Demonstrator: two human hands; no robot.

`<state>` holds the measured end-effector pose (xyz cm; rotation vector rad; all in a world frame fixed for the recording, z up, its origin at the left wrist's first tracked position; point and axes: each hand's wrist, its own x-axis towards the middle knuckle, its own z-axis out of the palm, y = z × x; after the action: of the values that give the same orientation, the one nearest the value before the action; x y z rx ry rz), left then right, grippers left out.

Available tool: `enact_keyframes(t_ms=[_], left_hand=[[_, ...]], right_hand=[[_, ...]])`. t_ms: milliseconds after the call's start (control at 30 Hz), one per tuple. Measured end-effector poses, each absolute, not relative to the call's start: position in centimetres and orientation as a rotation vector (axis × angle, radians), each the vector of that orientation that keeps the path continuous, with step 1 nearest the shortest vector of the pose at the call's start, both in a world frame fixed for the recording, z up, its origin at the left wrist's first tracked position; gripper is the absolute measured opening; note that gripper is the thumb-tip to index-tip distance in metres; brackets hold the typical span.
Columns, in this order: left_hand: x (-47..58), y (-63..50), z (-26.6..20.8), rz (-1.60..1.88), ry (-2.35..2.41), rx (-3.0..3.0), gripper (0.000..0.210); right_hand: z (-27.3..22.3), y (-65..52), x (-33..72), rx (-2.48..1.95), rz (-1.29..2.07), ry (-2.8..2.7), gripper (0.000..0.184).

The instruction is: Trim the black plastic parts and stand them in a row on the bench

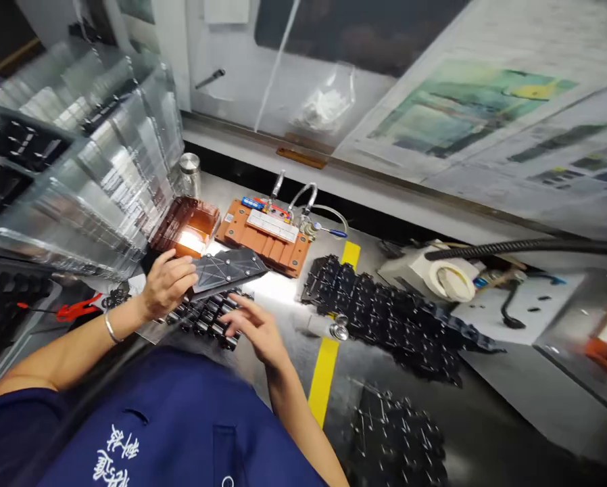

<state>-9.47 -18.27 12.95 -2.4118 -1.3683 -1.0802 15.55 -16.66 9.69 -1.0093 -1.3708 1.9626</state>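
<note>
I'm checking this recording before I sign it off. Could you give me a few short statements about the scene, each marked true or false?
1. The left hand holds a black plate. True.
2. The right hand is clenched in a tight fist. False: it is open, with its fingers reaching out.
3. The orange fixture has a white strip on top. True.
4. In the picture, the red tool lies to the right of the yellow stripe. False: it lies to the left of it.
</note>
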Motion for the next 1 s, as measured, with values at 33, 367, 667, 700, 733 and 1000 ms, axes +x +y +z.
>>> enact_keyframes(t_ms=[33,367,667,700,733,1000], left_hand=[[-11.3,-18.3,15.7,-1.021,-1.354,-2.361,0.041],[-30.3,-7.5,33.7,-0.750,-2.380,-1.207,0.055],[-30.4,-8.2,31.4,-0.544,-2.231,-1.815,0.057],[-28.6,-10.4,30.9,-0.551,-2.123,-1.961,0.055],[-26.5,-12.6,30.0,-0.611,-2.022,-2.086,0.053],[-18.1,-18.8,10.2,-1.467,-3.709,-1.356,0.031]], right_hand=[[9.4,-15.8,16.3,-1.098,1.857,-1.316,0.044],[7.0,-12.8,12.7,-1.234,1.455,-1.819,0.038],[3.3,-9.0,-2.5,-1.144,0.851,-2.596,0.051],[2.5,-8.9,-3.2,-1.144,0.830,-2.648,0.049],[1.7,-9.0,-3.6,-1.142,0.815,-2.695,0.044],[-0.9,-9.4,-2.4,-1.085,0.786,-2.846,0.034]])
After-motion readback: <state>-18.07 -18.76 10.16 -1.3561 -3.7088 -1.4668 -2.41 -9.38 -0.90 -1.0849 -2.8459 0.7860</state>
